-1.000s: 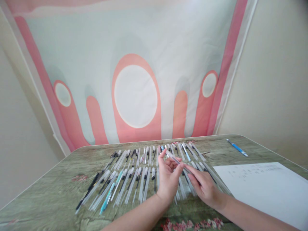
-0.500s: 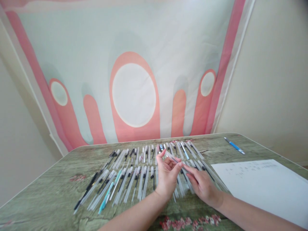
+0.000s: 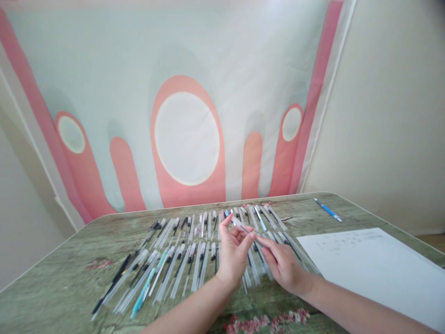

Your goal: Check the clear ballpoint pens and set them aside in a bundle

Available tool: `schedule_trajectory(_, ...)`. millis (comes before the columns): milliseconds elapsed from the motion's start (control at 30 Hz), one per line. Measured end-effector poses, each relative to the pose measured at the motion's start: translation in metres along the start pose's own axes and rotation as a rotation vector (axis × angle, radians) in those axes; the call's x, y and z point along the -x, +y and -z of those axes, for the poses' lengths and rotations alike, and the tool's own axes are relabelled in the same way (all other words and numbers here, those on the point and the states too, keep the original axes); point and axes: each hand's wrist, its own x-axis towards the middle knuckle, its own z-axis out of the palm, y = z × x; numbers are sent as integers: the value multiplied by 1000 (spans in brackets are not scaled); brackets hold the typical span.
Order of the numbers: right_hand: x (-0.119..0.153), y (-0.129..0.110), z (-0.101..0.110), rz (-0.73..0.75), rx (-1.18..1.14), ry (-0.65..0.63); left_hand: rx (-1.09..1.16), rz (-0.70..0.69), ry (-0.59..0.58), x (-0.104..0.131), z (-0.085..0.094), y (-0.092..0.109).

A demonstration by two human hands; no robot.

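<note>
A slim pen with a clear, whitish barrel (image 3: 239, 224) slants between my two hands, above rows of pens on the table. My left hand (image 3: 233, 253) pinches it with thumb and fingers near its middle. On its lower right part, the fingers of my right hand (image 3: 283, 264) are closed. Several clear-barrelled pens with dark refills (image 3: 179, 273) lie side by side in a front row, and a back row (image 3: 167, 232) of similar ones lies behind. A teal pen (image 3: 142, 294) is among those at the front left. My hands hide some of the pens.
White paper (image 3: 368, 264) with faint marks lies at the right of the green wood-patterned table (image 3: 52, 273). Beyond it rests a blue pen (image 3: 327, 210). A pink and pale green backdrop (image 3: 278, 55) hangs behind the table.
The view has shifted, so the table, pens and paper appear slightly further left. Both hands keep nearly the same hold on the pen.
</note>
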Motion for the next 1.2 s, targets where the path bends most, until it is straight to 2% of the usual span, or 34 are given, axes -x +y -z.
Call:
schedule_trajectory(233, -23, 3, 21, -170, 94, -79, -78, -63, 110, -11, 8, -8)
schedule_trajectory(433, -33, 14, 35, -235, 215, -198, -124, -51, 109, -15, 12, -17)
schedule_trajectory(533, -40, 33, 49, -300, 282, -168, -176, -74, 92, -13, 12, -21)
schedule_trajectory(667, -40, 91, 77, -492, 506, -87, -455, -110, -69, 3, 11, -29)
schedule_trajectory(800, -17, 159, 105, -847, 845, -163, -763, -197, -300, 24, 10, -28)
schedule_trajectory(867, -1, 182, 115, -931, 899, -181, -857, -273, -426, 30, 10, -23)
schedule_trajectory(1033, 29, 207, 127, -1049, 976, -217, -945, -451, -666, 31, 7, -10)
schedule_trajectory(1200, 37, 214, 128, -1060, 1017, -236, -956, -509, -726, 30, 4, -7)
